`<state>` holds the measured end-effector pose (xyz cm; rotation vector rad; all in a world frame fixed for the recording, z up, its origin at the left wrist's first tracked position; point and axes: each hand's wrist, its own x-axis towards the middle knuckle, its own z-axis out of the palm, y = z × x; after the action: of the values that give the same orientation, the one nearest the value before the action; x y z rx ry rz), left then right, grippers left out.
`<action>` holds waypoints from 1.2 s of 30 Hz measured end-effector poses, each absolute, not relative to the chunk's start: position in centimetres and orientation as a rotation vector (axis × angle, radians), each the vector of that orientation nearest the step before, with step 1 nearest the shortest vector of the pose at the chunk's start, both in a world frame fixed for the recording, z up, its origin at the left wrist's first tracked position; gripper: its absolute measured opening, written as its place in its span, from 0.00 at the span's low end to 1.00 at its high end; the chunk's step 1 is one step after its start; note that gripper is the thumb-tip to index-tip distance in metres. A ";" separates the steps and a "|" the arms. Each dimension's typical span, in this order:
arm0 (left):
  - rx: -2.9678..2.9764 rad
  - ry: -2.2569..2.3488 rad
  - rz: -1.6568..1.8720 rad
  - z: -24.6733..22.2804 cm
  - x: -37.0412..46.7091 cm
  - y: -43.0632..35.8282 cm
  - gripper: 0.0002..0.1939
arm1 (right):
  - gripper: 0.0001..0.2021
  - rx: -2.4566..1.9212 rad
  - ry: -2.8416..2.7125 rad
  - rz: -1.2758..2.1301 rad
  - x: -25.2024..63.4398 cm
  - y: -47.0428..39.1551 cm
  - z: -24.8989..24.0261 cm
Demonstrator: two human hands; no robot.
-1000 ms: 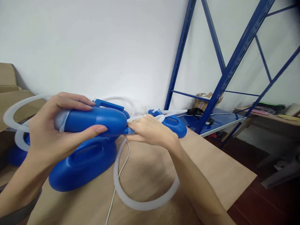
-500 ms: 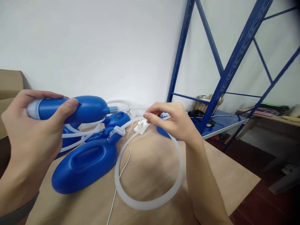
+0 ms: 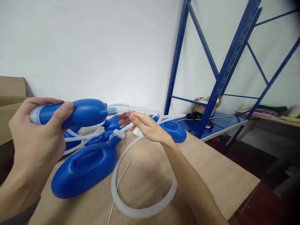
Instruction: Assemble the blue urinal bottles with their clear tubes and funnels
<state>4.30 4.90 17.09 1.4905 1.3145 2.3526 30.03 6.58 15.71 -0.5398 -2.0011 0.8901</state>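
Observation:
My left hand (image 3: pixel 39 131) is wrapped round a blue bulb-shaped piece (image 3: pixel 86 112) with a pale cap, raised at the left. From its right end a ribbed nozzle (image 3: pixel 112 111) points right. My right hand (image 3: pixel 147 125) pinches a small metal ring clamp (image 3: pixel 127 111) just beyond that nozzle. Under the hands lies a blue bottle (image 3: pixel 84 168) with a handle opening and a translucent cap (image 3: pixel 117 134). A thick translucent tube (image 3: pixel 142 212) loops over the table in front.
More blue bottles and tubes lie behind, one blue bottle (image 3: pixel 174 131) at right. A white cord (image 3: pixel 124 172) crosses the brown tabletop (image 3: pixel 211 175). Cardboard boxes (image 3: pixel 11 90) stand at left. A blue metal shelf frame (image 3: pixel 225 75) rises at right.
My right hand has moved left from above the white plug to the metal clamp near the nozzle. The blue bottle at right is now uncovered. My left hand still holds the blue bulb-shaped piece.

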 end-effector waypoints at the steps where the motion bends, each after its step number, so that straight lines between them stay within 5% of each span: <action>1: 1.454 1.312 2.350 17.2 4.5 4.7 0.20 | 0.24 -0.530 -1.977 0.903 29.8 6.7 15.6; 16: 1.381 1.236 2.344 17.3 4.9 4.6 0.20 | 0.23 -0.363 -1.710 1.262 28.2 7.8 14.8; 36: 1.360 1.279 2.301 17.4 5.5 4.3 0.20 | 0.27 -0.370 -1.775 1.182 27.8 8.2 13.8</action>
<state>5.47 4.35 17.44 1.3602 1.2785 2.3007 27.82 8.20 13.81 -0.3701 -1.7746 1.1820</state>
